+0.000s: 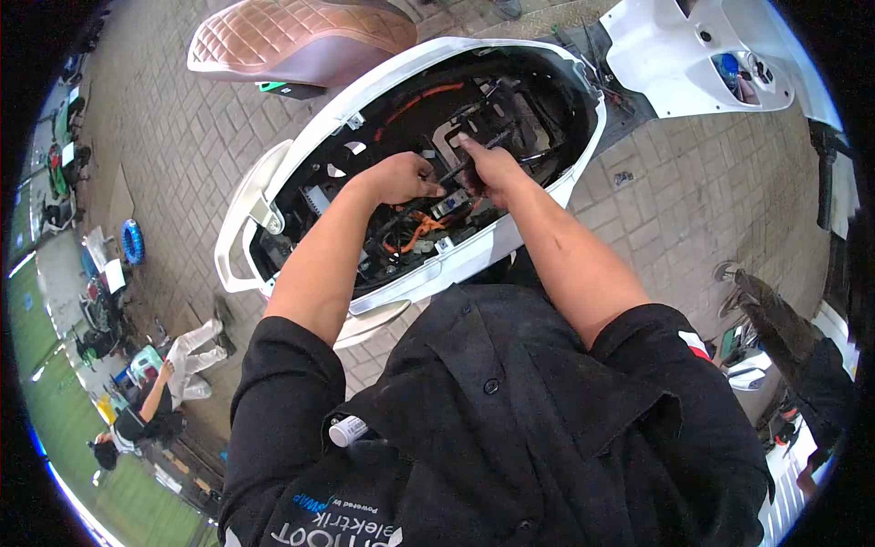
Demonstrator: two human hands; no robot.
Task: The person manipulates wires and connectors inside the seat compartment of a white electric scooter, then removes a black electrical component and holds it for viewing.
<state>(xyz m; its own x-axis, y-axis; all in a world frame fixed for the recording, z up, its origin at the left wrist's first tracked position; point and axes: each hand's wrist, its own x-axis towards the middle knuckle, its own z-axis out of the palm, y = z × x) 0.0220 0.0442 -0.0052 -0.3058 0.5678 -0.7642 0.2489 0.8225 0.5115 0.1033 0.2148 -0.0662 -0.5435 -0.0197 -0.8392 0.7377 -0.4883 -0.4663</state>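
Hands inside open white scooter body [301, 146]: left hand [401, 178] closed on orange wiring [421, 223], right hand [492, 169] pinching a black tool [458, 170].

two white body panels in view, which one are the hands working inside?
The large white scooter body shell in the middle, open with black wiring and orange cables exposed; left hand and right hand are inside it. The white front panel at upper right lies untouched.

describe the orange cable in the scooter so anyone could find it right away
Start at the white scooter body with its open dark bay, below the brown seat. Inside the bay, look just beneath the left hand and right hand. The orange cable loops there, the only bright one among black wires.
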